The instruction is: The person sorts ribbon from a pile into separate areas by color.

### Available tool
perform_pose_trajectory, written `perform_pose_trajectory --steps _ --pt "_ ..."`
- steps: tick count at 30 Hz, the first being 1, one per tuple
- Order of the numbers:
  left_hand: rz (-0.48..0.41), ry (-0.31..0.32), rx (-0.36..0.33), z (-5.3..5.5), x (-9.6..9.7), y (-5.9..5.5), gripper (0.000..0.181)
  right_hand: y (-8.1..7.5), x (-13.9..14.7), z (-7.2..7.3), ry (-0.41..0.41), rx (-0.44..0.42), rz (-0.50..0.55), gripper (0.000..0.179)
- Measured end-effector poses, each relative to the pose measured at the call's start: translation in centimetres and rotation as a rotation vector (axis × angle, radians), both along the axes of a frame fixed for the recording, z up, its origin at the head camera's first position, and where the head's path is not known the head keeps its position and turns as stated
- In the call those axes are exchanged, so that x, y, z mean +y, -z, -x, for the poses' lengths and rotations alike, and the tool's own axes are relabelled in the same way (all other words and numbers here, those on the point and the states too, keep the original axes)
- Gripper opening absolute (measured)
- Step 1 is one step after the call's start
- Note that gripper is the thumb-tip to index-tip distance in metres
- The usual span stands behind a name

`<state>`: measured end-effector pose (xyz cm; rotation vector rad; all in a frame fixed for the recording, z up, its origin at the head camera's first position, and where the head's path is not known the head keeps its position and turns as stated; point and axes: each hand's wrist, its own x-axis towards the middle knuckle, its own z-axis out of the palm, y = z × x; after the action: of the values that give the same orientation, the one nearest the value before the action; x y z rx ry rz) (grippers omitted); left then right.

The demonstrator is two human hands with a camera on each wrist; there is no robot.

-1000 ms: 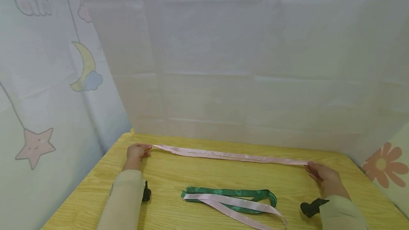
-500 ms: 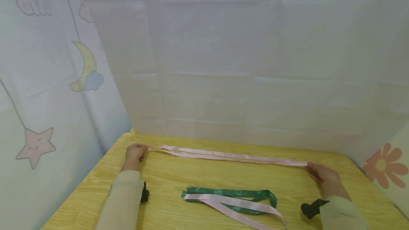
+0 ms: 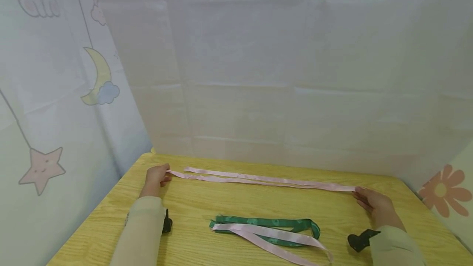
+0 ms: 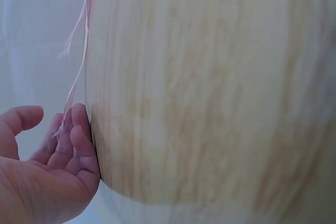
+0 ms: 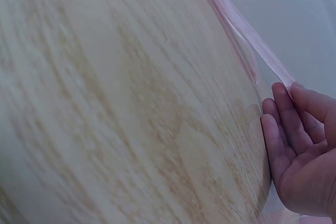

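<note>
I read this as the straightening step: a long pink ribbon [image 3: 258,180], doubled on itself, lies stretched along the far edge of the table [image 3: 192,204], and I have a hand at each end. My left hand [image 3: 157,177] sits at the far left corner with its fingers [image 4: 73,140] loosely curled, and the thin ribbon end [image 4: 79,72] runs up from between the fingertips, so I take it as a light pinch on one strand. The other strand's end lies free on the wood just beside that hand, a little nearer the far edge. My right hand [image 3: 375,205] is near the far right corner; in the right wrist view its fingers [image 5: 286,124] are nearly straight and the ribbon [image 5: 252,40] meets the fingertips, but I cannot tell whether it is pinched or only pressed down. Nearer the front edge, well apart from both hands, a green ribbon [image 3: 273,224] lies folded with a second pink ribbon [image 3: 281,239] across it. In my judgement the two strands at the left end are not yet matched, so the next move calls for bringing the pinched end onto the free one while the right hand keeps the fold anchored and the length taut.
</note>
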<state>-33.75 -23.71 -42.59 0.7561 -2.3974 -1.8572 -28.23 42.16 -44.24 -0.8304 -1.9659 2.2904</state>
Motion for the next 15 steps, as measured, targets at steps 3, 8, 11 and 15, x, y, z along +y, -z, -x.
perform_pose_trajectory --steps 3,8,11,15 --pt "0.023 0.002 0.001 0.02 0.12 -0.06 0.044 0.1 0.02 -0.01 0.0 0.009 0.003 0.019" --pt "0.024 0.013 0.002 -0.03 0.15 -0.01 0.045 0.17 -0.02 -0.11 -0.019 0.027 0.005 0.026" --pt "0.006 0.048 0.002 -0.05 0.02 -0.03 0.048 0.14 -0.07 -0.16 -0.021 0.024 0.004 0.031" --pt "-0.004 0.086 -0.008 0.04 -0.13 -0.1 0.052 0.02 -0.09 -0.26 -0.015 0.029 0.009 0.032"
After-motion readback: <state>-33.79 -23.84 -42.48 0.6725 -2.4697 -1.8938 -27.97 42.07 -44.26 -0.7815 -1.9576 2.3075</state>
